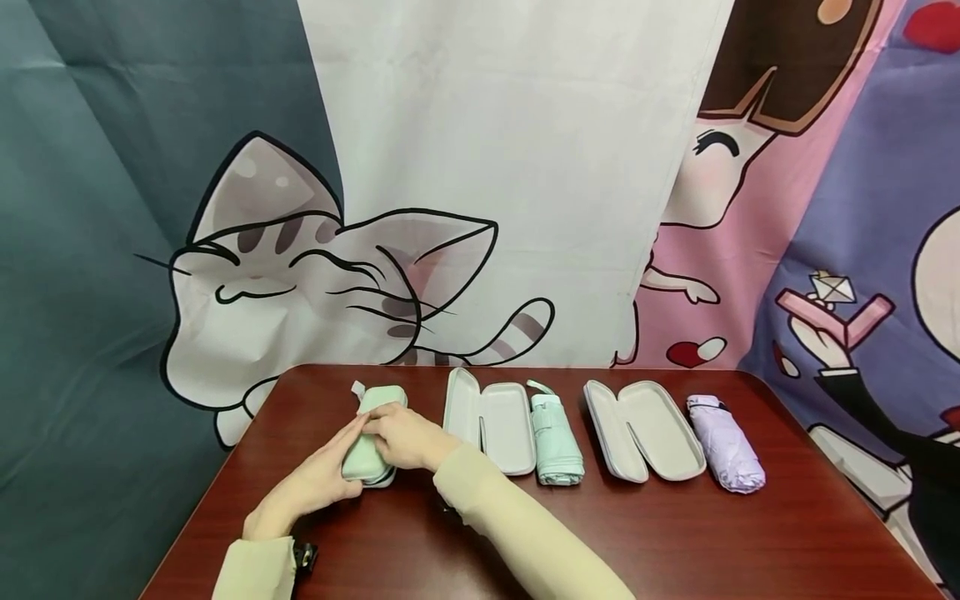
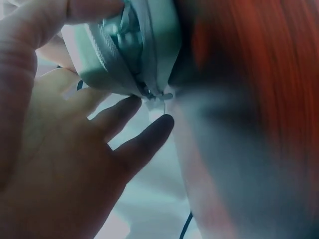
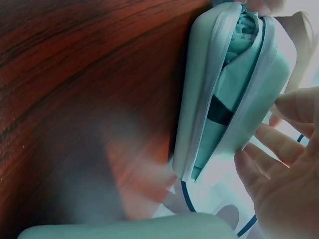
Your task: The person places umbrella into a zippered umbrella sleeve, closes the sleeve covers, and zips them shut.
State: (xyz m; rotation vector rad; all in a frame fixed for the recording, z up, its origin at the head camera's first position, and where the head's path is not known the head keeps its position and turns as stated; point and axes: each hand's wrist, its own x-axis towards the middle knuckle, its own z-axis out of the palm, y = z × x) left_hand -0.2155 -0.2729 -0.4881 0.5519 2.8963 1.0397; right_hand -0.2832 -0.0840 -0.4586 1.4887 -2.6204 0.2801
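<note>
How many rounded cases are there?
3: a pale-green zip case at far left, an open pale-lined case left of the mint fabric roll, another open case left of the lilac fabric roll.

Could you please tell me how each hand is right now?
Left hand: open, touching the green case.
Right hand: open, resting on the same case.

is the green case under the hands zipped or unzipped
Unzipped along the side seen: in the right wrist view, the green case has its zipper edges apart, teal fabric between them.

The head view is bright, the wrist views hazy.
</note>
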